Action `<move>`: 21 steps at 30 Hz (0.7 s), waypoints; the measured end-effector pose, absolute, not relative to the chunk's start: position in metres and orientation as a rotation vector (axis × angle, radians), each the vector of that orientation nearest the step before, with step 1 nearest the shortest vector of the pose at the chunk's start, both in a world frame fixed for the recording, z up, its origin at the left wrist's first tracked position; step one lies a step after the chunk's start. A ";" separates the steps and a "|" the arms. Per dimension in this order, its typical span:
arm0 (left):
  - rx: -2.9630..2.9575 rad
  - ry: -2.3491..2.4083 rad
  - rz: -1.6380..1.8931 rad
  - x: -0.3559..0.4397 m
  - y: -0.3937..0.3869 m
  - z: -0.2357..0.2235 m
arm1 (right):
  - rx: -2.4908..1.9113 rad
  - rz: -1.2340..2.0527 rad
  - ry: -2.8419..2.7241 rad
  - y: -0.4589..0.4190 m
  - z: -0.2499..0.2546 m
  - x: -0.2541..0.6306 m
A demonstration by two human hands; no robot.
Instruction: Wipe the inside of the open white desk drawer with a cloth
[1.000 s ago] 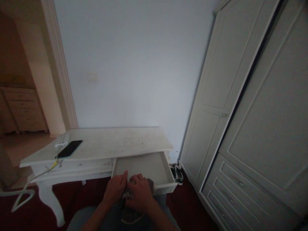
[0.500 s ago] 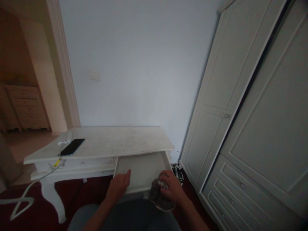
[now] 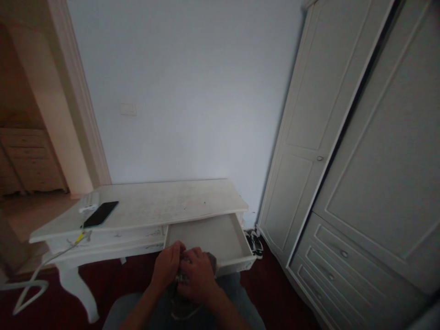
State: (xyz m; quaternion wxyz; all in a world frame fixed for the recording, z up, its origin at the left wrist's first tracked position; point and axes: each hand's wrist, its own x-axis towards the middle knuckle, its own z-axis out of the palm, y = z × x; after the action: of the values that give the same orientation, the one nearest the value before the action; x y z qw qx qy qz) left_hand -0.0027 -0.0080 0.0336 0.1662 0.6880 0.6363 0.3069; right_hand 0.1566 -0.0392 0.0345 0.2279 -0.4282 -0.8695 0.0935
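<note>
A white drawer (image 3: pixel 213 236) is pulled out from a white side table (image 3: pixel 172 195). My left hand (image 3: pixel 167 263) is closed around the drawer's front left corner. Right beside it, almost touching, my right hand (image 3: pixel 199 277) is wrapped around a crumpled grey-brown cloth (image 3: pixel 184 308) with a patterned part. It presses the cloth at the left part of the drawer front. Some of the cloth shows beyond the fingers, and the rest hangs below over my lap. My hands hide the drawer's left front edge.
On the table's left end lie a dark phone (image 3: pixel 101 214) and a white power strip (image 3: pixel 90 201), its cable (image 3: pixel 34 282) trailing to the floor. Black-and-white shoes (image 3: pixel 255 244) stand right of the drawer. A grey wardrobe (image 3: pixel 302 183) rises at the right.
My right hand has carried the cloth left from the drawer's right front corner to beside my left hand. My left hand stays at the left corner, its thumb now lowered. The view has shifted slightly.
</note>
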 end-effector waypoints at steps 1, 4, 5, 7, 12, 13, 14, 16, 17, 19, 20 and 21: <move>1.958 1.811 0.840 -0.001 -0.008 0.035 | -1.163 0.269 -2.404 -0.039 0.036 0.165; 1.990 1.795 0.727 0.005 -0.009 0.040 | -1.185 0.285 -2.409 -0.036 0.042 0.208; 1.987 1.798 0.699 0.007 -0.009 0.042 | -1.235 0.275 -2.404 -0.035 0.044 0.227; 1.965 1.801 0.691 0.009 -0.009 0.044 | -1.373 0.225 -2.423 -0.035 0.051 0.268; 1.957 1.803 0.669 0.011 -0.007 0.046 | -1.613 0.044 -2.244 -0.042 0.055 0.342; 1.965 1.803 0.661 0.011 -0.007 0.046 | -1.632 0.015 -2.197 -0.042 0.052 0.347; 1.974 1.802 0.656 0.011 -0.006 0.046 | -1.650 -0.013 -2.150 -0.040 0.049 0.349; 1.988 1.802 0.648 0.011 -0.006 0.044 | -1.706 -0.067 -2.031 -0.028 0.043 0.348; 1.998 1.806 0.639 0.011 -0.006 0.043 | -1.744 -0.081 -1.961 -0.019 0.041 0.346; 2.040 1.829 0.611 0.011 -0.005 0.039 | -1.835 -0.074 -1.819 0.004 0.043 0.344; 2.069 1.841 0.594 0.010 -0.005 0.037 | -1.877 -0.057 -1.768 0.017 0.046 0.344; 2.098 1.853 0.577 0.010 -0.005 0.036 | -1.917 -0.035 -1.737 0.030 0.050 0.343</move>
State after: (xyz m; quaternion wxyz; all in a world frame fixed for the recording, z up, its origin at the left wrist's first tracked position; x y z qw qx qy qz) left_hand 0.0101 -0.0054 0.0356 0.1414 0.7268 0.6417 0.1998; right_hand 0.3432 0.0303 0.0502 0.2737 -0.7127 -0.6457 -0.0129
